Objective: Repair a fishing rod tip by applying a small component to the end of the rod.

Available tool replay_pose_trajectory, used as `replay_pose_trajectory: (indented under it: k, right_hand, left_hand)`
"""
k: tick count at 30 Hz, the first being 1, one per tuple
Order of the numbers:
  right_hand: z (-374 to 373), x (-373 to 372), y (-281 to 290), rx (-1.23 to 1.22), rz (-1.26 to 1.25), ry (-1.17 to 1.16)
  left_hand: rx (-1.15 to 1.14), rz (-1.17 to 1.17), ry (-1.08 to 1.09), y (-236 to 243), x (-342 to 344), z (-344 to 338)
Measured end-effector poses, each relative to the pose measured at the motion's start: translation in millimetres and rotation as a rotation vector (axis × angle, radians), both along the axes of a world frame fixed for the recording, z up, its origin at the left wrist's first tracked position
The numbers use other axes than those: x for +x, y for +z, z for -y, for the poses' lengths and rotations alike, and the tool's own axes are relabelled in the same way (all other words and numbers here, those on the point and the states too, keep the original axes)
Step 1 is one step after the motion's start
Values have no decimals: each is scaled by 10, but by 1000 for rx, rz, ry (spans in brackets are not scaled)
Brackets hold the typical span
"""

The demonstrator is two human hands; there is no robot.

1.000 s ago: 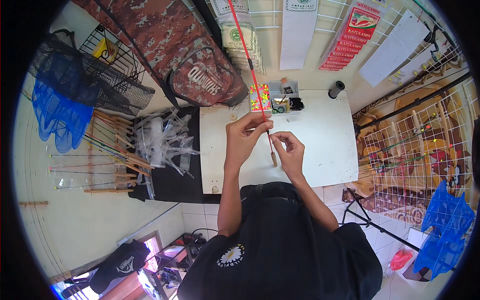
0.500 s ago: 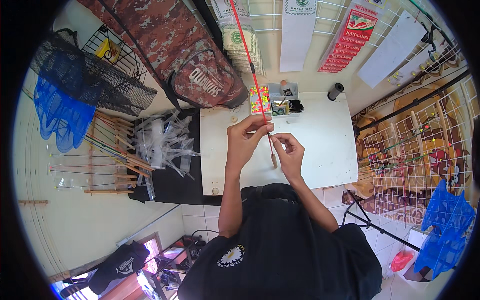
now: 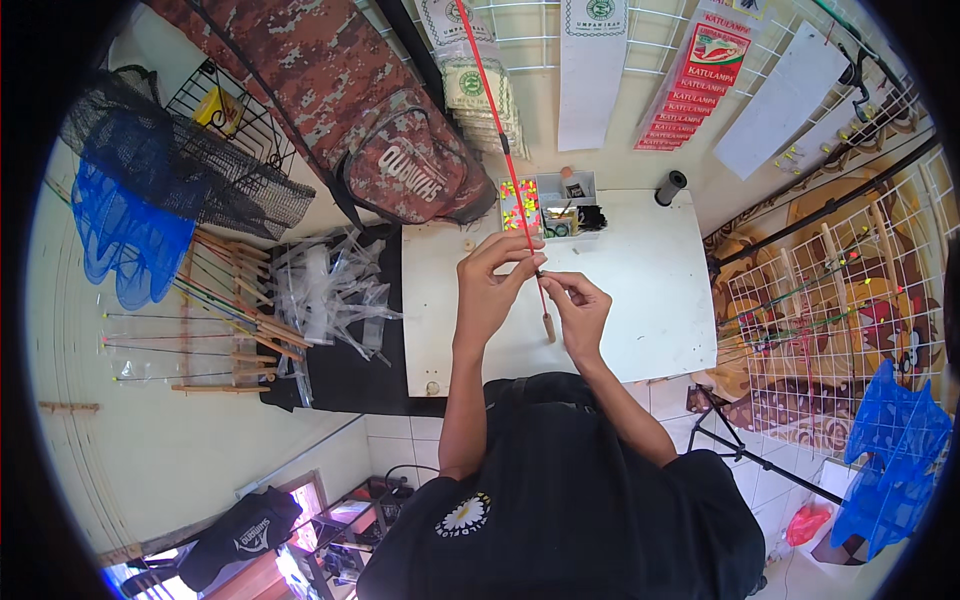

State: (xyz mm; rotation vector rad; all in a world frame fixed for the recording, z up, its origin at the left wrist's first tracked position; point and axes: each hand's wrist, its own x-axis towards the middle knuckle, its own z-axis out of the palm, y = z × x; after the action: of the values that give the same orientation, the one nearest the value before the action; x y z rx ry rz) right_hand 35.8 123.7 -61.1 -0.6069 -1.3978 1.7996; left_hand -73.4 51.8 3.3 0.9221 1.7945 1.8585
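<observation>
A slim red fishing rod (image 3: 514, 184) with dark bands slants away from me over the white tabletop (image 3: 460, 330). Its short wooden handle (image 3: 549, 328) hangs at the near end, between my forearms. My left hand (image 3: 488, 295) pinches the rod between thumb and fingers, above the middle of the table. Just below it, my right hand (image 3: 583, 315) is closed in a pinch at the dark band near the handle. Whatever small part lies between the right fingertips is too small to make out.
A divided tray (image 3: 597, 185) with bright small floats stands at the table's back, with a black cylinder (image 3: 671, 187) to its right. Clear plastic sleeves (image 3: 330, 290) lie left. A camouflage rod bag (image 3: 400, 160) leans behind; a white wire rack (image 3: 800, 330) stands right.
The view has shifted slightly, so the table and tray sit a little lower. Both hands keep their pinch by the rod, with hardly any movement.
</observation>
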Motion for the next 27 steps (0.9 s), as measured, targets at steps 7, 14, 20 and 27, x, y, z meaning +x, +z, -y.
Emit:
replay_pose_trajectory:
  k: [7,14,20,27]
  right_hand:
    - [-4,-35,30,-86,19,-21]
    - [-34,-46,15,-148,4,-1]
    - [-58,-10,-3,-112,35,20]
    - [-121,46,28,17,14,41]
  left_hand:
    - [-46,2,-49,-12,-23,11]
    - [-62,-19,-41,25,-4,2]
    - [-88,-60,-44,41,-4,-7]
    - [-98,-56,-76,43,1,9]
